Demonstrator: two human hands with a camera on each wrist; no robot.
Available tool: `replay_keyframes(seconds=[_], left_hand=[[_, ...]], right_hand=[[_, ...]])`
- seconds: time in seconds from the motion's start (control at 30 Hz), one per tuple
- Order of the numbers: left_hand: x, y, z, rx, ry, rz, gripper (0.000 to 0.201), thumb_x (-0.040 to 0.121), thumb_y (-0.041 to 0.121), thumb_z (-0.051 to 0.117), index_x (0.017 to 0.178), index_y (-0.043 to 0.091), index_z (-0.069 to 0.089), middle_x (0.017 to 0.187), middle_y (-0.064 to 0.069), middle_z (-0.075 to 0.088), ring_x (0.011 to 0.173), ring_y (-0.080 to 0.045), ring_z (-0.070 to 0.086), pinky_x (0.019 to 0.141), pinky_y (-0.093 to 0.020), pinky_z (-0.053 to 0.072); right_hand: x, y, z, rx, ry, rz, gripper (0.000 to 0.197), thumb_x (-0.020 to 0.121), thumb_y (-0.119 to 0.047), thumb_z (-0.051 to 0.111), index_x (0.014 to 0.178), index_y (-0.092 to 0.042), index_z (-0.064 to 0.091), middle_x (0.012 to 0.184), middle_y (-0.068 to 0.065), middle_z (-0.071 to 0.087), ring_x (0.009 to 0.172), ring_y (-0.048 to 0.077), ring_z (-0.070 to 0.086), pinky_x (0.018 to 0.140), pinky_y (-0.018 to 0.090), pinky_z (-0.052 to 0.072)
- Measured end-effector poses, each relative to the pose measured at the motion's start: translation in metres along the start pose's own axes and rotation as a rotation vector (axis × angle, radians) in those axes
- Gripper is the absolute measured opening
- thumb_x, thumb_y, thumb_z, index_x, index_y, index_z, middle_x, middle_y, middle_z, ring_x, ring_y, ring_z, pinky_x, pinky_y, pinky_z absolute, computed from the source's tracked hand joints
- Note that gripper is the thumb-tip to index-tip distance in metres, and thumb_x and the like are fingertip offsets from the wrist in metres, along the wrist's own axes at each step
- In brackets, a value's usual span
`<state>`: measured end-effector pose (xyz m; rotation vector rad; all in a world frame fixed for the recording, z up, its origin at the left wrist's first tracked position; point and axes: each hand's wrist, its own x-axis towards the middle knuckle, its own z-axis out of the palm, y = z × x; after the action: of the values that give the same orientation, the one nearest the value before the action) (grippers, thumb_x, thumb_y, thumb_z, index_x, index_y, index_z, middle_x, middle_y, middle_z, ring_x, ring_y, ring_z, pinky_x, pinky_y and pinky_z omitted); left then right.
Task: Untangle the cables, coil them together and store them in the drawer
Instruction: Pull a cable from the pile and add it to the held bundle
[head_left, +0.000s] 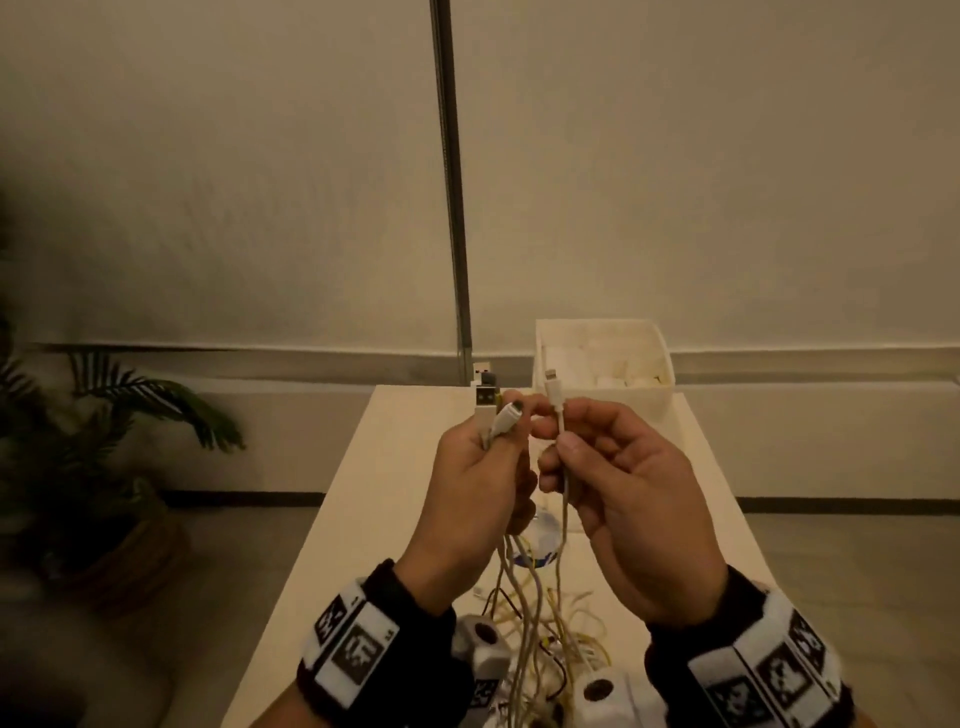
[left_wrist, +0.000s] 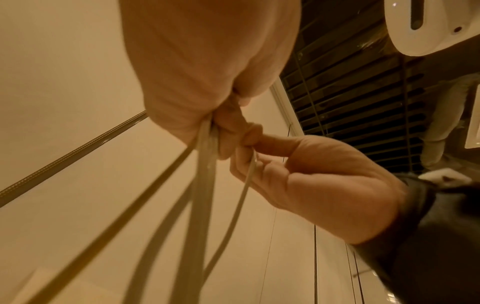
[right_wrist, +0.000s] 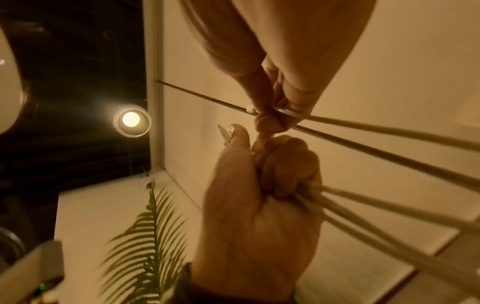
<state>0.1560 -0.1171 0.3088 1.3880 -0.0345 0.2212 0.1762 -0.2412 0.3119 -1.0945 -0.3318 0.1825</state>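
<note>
1. Cables (head_left: 524, 597) — pale cords raised above the worktop (head_left: 363, 493), with their lower lengths trailing into a loose heap on it by my wrists.
2. My left hand (head_left: 478, 483) grips several ends at once, its fingers (right_wrist: 288, 164) curled round them and the USB plugs (head_left: 485, 400) standing clear above the fist.
3. My right hand (head_left: 623, 493) pinches one white cable (head_left: 562, 467) between thumb and forefinger, just below its small plug (head_left: 551, 382) and just beside the left hand.
4. The step, as I judge it, is gathering the freed ends; coiling has not begun.
5. The next move calls for passing this single end into the left-hand bundle with the plugs level, then winding the slack without snagging the heap.
6. The drawer (head_left: 597, 323) — I take it to be the open white box at the worktop's far end — stands well apart from my hands.
</note>
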Motion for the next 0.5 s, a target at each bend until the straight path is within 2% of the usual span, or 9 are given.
replay_keyframes(seconds=[0.07, 0.13, 0.17, 0.23, 0.3, 0.33, 0.4, 0.43, 0.5], left_hand=[[0.0, -0.003, -0.004, -0.02, 0.006, 0.003, 0.058, 0.085, 0.051, 0.048, 0.112, 0.002, 0.064, 0.056, -0.002, 0.036, 0.046, -0.012, 0.027, 0.044, -0.024, 0.022], [0.0, -0.006, -0.005, -0.024, -0.022, 0.018, 0.049, 0.087, 0.048, 0.049, 0.111, 0.009, 0.069, 0.056, 0.0, 0.048, 0.044, -0.01, 0.031, 0.043, -0.023, 0.025], [-0.001, -0.006, -0.005, -0.023, -0.047, 0.026, 0.046, 0.088, 0.045, 0.05, 0.112, 0.013, 0.07, 0.059, -0.001, 0.055, 0.044, -0.009, 0.034, 0.042, -0.022, 0.025], [-0.002, -0.005, -0.004, -0.045, -0.078, 0.025, 0.042, 0.088, 0.043, 0.052, 0.113, 0.015, 0.071, 0.071, -0.008, 0.066, 0.044, -0.008, 0.039, 0.042, -0.023, 0.025], [-0.001, -0.004, -0.006, -0.066, -0.081, 0.011, 0.044, 0.086, 0.046, 0.054, 0.11, 0.015, 0.072, 0.085, -0.022, 0.07, 0.048, -0.014, 0.045, 0.043, -0.025, 0.024], [-0.001, -0.004, -0.006, -0.067, -0.086, 0.013, 0.045, 0.084, 0.049, 0.054, 0.11, 0.016, 0.073, 0.092, -0.028, 0.069, 0.052, -0.022, 0.045, 0.043, -0.026, 0.024], [0.0, -0.005, -0.008, -0.037, -0.105, 0.028, 0.047, 0.084, 0.053, 0.052, 0.11, 0.02, 0.072, 0.097, -0.034, 0.065, 0.06, -0.031, 0.041, 0.044, -0.027, 0.024], [0.001, -0.006, -0.008, -0.017, -0.113, 0.041, 0.047, 0.085, 0.052, 0.051, 0.111, 0.019, 0.072, 0.096, -0.034, 0.066, 0.059, -0.031, 0.041, 0.044, -0.027, 0.024], [0.001, -0.007, -0.008, -0.005, -0.122, 0.065, 0.046, 0.088, 0.044, 0.048, 0.109, 0.01, 0.071, 0.087, -0.028, 0.069, 0.051, -0.022, 0.049, 0.042, -0.021, 0.031]], right_hand=[[0.0, 0.002, 0.006, 0.022, 0.032, 0.015, 0.022, 0.088, 0.006, 0.052, 0.095, -0.009, 0.067, 0.091, 0.012, 0.07, 0.074, 0.023, 0.064, 0.07, 0.031, 0.057], [-0.001, 0.004, 0.011, 0.007, 0.077, -0.001, 0.011, 0.085, 0.002, 0.057, 0.094, -0.003, 0.061, 0.094, 0.015, 0.07, 0.081, 0.03, 0.069, 0.074, 0.035, 0.057], [-0.001, 0.004, 0.013, 0.001, 0.104, -0.014, 0.013, 0.082, -0.002, 0.061, 0.093, -0.001, 0.056, 0.095, 0.019, 0.07, 0.085, 0.035, 0.069, 0.075, 0.037, 0.058], [-0.001, 0.005, 0.017, -0.006, 0.152, -0.03, 0.027, 0.071, -0.011, 0.068, 0.089, -0.004, 0.049, 0.093, 0.028, 0.067, 0.092, 0.042, 0.067, 0.075, 0.039, 0.057], [-0.001, 0.005, 0.019, -0.029, 0.185, -0.044, 0.032, 0.066, -0.016, 0.071, 0.084, -0.008, 0.046, 0.088, 0.03, 0.066, 0.089, 0.043, 0.067, 0.075, 0.039, 0.056], [-0.001, 0.006, 0.019, -0.048, 0.193, -0.054, 0.034, 0.065, -0.018, 0.073, 0.081, -0.008, 0.045, 0.084, 0.029, 0.067, 0.084, 0.042, 0.069, 0.074, 0.04, 0.056], [-0.002, 0.007, 0.021, -0.078, 0.21, -0.058, 0.036, 0.064, -0.019, 0.074, 0.078, -0.009, 0.042, 0.08, 0.029, 0.067, 0.078, 0.04, 0.069, 0.075, 0.042, 0.056], [-0.003, 0.009, 0.021, -0.087, 0.211, -0.057, 0.037, 0.064, -0.02, 0.075, 0.077, -0.009, 0.041, 0.08, 0.032, 0.066, 0.078, 0.043, 0.068, 0.076, 0.045, 0.057], [-0.003, 0.011, 0.021, -0.129, 0.2, -0.062, 0.037, 0.066, -0.021, 0.075, 0.076, -0.007, 0.042, 0.079, 0.034, 0.064, 0.076, 0.047, 0.065, 0.073, 0.049, 0.057]])
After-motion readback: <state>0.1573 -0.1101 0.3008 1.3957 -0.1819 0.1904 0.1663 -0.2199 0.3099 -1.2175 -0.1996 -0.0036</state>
